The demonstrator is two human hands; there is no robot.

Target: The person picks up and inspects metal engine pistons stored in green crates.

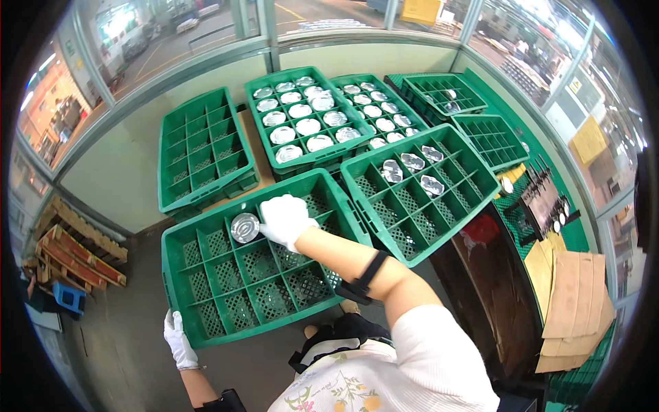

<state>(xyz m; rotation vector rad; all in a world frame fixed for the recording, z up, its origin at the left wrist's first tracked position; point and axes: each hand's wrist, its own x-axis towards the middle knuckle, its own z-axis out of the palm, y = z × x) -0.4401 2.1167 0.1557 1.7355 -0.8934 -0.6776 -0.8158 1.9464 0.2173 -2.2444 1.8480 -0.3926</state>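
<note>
My right hand (285,218), in a white glove, reaches over the back part of a green divided crate (264,328). Its fingers are closed at the edge of a shiny round metal part (245,228), which appears raised over a divider. No other metal part shows in this crate's compartments, though my hand and forearm cover some of them. Beside the crate's near left corner is my left hand (180,341), also gloved in white. Its fingers stretch up along the outer wall and look slightly apart, with nothing visible in them.
A second green crate (412,244) at the right holds several metal parts. Behind stand two crates filled with parts (300,110) (374,106) and a crate without visible parts (206,147). Cardboard sheets (575,305) and a metal fixture (542,206) lie far right. Wooden pallets (79,250) are at left.
</note>
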